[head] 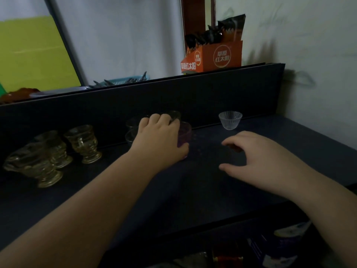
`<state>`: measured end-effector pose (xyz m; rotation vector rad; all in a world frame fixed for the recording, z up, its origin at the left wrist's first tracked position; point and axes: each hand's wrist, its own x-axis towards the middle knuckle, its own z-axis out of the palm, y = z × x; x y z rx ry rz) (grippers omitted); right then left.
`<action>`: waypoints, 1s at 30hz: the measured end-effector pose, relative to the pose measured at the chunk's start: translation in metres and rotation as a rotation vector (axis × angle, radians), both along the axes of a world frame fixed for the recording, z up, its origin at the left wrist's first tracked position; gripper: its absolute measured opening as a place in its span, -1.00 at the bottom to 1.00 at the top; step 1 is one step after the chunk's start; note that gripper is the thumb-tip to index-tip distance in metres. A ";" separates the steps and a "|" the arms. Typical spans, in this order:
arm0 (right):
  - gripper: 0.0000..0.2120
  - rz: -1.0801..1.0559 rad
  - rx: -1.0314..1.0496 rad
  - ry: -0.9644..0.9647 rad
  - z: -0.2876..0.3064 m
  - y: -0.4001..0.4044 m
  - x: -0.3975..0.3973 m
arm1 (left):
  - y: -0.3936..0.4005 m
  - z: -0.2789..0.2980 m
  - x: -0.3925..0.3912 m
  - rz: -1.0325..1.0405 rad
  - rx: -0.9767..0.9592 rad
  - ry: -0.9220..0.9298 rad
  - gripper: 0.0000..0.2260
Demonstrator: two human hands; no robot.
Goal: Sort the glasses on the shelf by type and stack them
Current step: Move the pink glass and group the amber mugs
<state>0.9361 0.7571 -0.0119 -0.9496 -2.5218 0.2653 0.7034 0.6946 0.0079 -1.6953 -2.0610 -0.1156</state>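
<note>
My left hand (pixel 161 139) grips a small purple-tinted glass (pixel 185 133) on the dark shelf (pixel 193 186), thumb at its base and fingers over its rim. Behind it stand several small clear glasses (pixel 132 130), and another one (pixel 174 115) pokes out past my fingertips. A ribbed clear glass (pixel 230 119) stands alone at the back right. Three amber footed glasses (pixel 84 144) sit at the left, the nearest (pixel 34 165) at the edge. My right hand (pixel 258 161) hovers over the shelf with loosely curled fingers, holding nothing.
A dark back panel (pixel 193 97) rises behind the shelf. On top of it are an orange carton of packets (pixel 214 55) and a blue basket (pixel 123 81). A white wall stands at the right. Packages (pixel 284 246) lie below the shelf's front edge.
</note>
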 end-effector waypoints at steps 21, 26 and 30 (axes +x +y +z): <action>-0.48 0.248 0.051 0.013 0.011 -0.151 -0.186 | -0.251 -0.021 -0.141 0.153 0.204 -0.278 -0.34; -0.47 0.291 0.081 -0.016 0.010 -0.217 -0.255 | -0.340 -0.023 -0.197 0.238 0.196 -0.289 -0.32; -0.47 0.311 0.116 -0.037 0.005 -0.271 -0.309 | -0.407 -0.028 -0.238 0.328 0.194 -0.270 -0.34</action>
